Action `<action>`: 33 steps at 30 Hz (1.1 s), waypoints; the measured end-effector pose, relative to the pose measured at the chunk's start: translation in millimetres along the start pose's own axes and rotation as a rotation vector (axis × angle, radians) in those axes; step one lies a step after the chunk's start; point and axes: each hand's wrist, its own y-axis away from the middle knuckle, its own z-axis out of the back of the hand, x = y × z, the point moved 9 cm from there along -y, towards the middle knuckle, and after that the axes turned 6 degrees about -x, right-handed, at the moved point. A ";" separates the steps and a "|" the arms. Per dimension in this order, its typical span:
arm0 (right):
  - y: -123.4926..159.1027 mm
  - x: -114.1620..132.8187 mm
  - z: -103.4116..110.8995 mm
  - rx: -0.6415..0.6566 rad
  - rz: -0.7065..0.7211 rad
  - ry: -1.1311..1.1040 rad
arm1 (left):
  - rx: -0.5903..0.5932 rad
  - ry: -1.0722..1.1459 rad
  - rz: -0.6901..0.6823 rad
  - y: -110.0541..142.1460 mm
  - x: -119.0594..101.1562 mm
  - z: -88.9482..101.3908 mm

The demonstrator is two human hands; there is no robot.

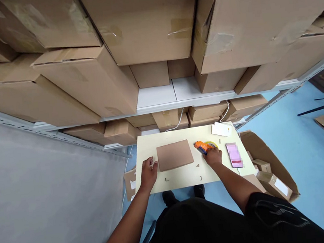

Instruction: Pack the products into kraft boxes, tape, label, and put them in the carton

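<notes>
A flat brown cardboard box (175,156) lies on the pale yellow table (183,179), a little left of its middle. Beside the box's left edge is my left hand (149,173), thumb and fingers apart and nothing held; whether a fingertip touches the edge I cannot tell. My right hand (213,156) is closed on an orange tape dispenser (202,146) with a roll of yellowish tape, right of the box. The palm hides part of its handle. Small cardboard scraps (198,165) are scattered near the box.
On the table's right lie a phone (234,155) and a white box (221,129) near a white cable. A large open carton (285,173) holding small boxes stands to the right. Ahead, a shelf (159,95) full of cardboard boxes overhangs; a grey wall (55,188) is left.
</notes>
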 end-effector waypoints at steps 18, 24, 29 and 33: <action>94.0 19.4 75.6 -0.011 0.252 -1.024 | 0.619 0.251 -0.208 12.5 -209.5 -114.0; 108.5 0.9 47.2 0.100 0.094 -1.127 | 0.759 0.190 -0.065 29.0 -194.3 -131.9; 116.5 -1.6 18.3 0.280 -0.053 -1.281 | 0.757 -0.039 -0.147 31.1 -190.0 -146.9; 117.8 1.9 -4.9 0.327 -0.217 -1.382 | 0.808 -0.344 -0.425 22.2 -204.6 -176.4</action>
